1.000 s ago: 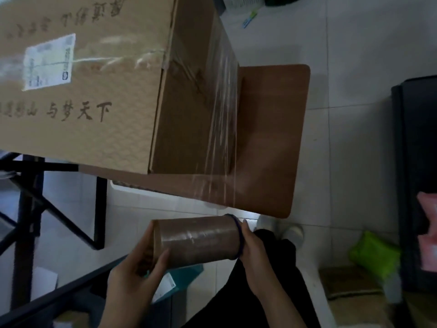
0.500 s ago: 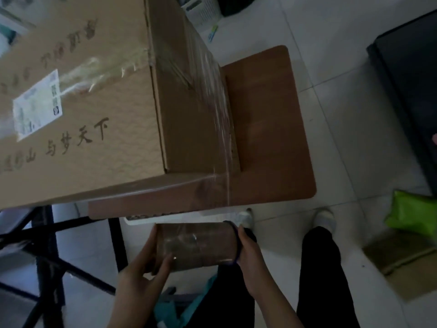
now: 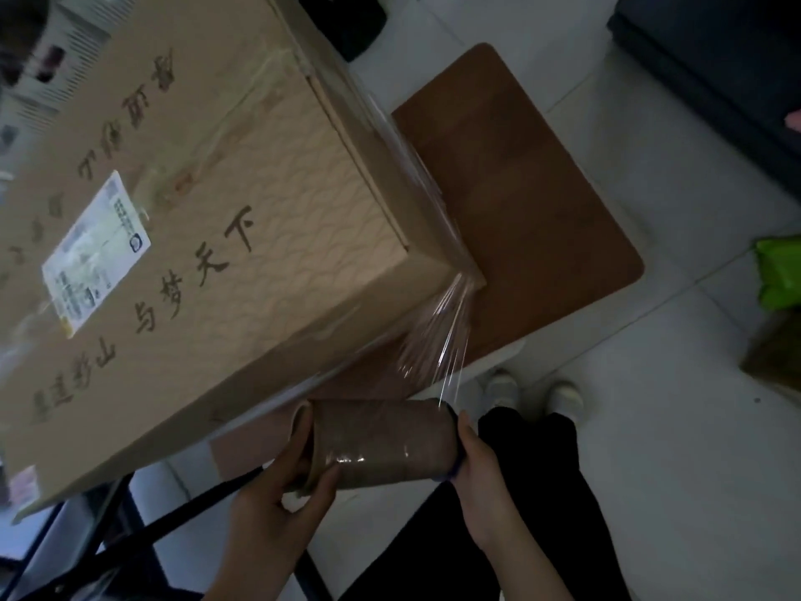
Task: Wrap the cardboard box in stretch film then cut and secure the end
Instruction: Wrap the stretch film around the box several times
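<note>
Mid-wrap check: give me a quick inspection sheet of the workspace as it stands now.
Surface: brown table, far end bare.
Job's things: cardboard box on the table, white label on top; stretch film stretched from the box's near corner to the roll.
Clutter: green bag on the floor.
Hands: left hand and right hand grip the roll's ends.
Cables: nothing seen.
Surroundings: tiled floor, dark furniture at right.
</note>
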`<state>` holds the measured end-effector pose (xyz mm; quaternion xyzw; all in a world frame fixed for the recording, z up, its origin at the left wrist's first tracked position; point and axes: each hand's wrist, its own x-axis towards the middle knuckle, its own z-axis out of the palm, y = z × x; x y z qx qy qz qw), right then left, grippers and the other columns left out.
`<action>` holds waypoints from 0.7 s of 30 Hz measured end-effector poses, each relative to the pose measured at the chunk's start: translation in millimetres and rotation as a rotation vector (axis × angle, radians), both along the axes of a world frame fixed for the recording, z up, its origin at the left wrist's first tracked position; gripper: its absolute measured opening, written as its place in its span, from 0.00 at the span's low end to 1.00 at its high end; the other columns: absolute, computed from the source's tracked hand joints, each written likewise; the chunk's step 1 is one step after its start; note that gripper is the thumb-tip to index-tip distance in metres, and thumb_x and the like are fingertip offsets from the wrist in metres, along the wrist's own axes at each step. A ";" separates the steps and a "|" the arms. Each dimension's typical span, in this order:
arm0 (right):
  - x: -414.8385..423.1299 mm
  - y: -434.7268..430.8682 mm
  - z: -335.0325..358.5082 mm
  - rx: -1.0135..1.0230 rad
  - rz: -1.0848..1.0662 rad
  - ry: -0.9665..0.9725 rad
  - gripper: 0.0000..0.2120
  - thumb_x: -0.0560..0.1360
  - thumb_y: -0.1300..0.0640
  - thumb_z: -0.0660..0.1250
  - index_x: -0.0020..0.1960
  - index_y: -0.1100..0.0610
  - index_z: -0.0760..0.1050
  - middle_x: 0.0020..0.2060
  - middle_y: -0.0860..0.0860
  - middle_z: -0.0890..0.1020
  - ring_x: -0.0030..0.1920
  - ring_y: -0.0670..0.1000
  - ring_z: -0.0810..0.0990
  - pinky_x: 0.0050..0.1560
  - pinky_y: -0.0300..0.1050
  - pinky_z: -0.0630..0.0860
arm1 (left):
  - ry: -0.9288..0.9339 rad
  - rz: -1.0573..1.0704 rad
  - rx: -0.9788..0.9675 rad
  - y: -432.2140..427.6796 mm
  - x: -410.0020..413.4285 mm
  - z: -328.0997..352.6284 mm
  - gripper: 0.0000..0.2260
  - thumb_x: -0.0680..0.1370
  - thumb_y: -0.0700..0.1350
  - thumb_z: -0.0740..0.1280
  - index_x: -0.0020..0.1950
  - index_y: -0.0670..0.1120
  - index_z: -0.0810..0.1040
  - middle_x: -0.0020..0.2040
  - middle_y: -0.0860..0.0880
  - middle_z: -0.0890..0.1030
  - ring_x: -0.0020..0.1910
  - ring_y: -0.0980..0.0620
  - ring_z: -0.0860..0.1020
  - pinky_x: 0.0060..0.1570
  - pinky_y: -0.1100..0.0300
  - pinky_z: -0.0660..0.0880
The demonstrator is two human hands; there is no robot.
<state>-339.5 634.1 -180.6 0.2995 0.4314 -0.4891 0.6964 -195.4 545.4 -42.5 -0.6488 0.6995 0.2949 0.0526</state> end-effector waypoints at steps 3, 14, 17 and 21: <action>13.0 3.2 3.9 0.042 -0.092 0.040 0.19 0.80 0.48 0.56 0.62 0.57 0.77 0.56 0.57 0.83 0.55 0.55 0.81 0.53 0.50 0.76 | 0.052 -0.070 0.001 1.0 11.8 1.2 0.37 0.67 0.39 0.76 0.69 0.58 0.64 0.41 0.57 0.84 0.42 0.70 0.78 0.46 0.80 0.70; 93.6 -3.4 6.8 -0.054 -0.442 0.294 0.19 0.78 0.49 0.58 0.61 0.56 0.79 0.55 0.54 0.85 0.55 0.49 0.83 0.49 0.41 0.78 | 0.223 -0.304 0.047 -45.2 67.7 -11.9 0.29 0.70 0.45 0.73 0.69 0.52 0.68 0.39 0.56 0.83 0.41 0.64 0.80 0.41 0.69 0.76; 120.5 -3.2 5.8 -0.081 -0.466 0.319 0.18 0.82 0.50 0.54 0.63 0.54 0.77 0.58 0.53 0.83 0.58 0.50 0.82 0.54 0.44 0.76 | 0.230 -0.336 0.057 -53.3 84.2 -9.7 0.30 0.68 0.58 0.70 0.68 0.60 0.65 0.41 0.55 0.84 0.43 0.61 0.81 0.47 0.60 0.78; 154.3 1.6 -0.2 -0.106 -0.517 0.310 0.18 0.82 0.50 0.55 0.67 0.53 0.74 0.61 0.54 0.81 0.62 0.53 0.79 0.60 0.50 0.73 | 0.280 -0.394 0.010 -52.0 103.9 -8.2 0.28 0.68 0.60 0.68 0.66 0.67 0.63 0.48 0.60 0.83 0.48 0.64 0.79 0.50 0.63 0.76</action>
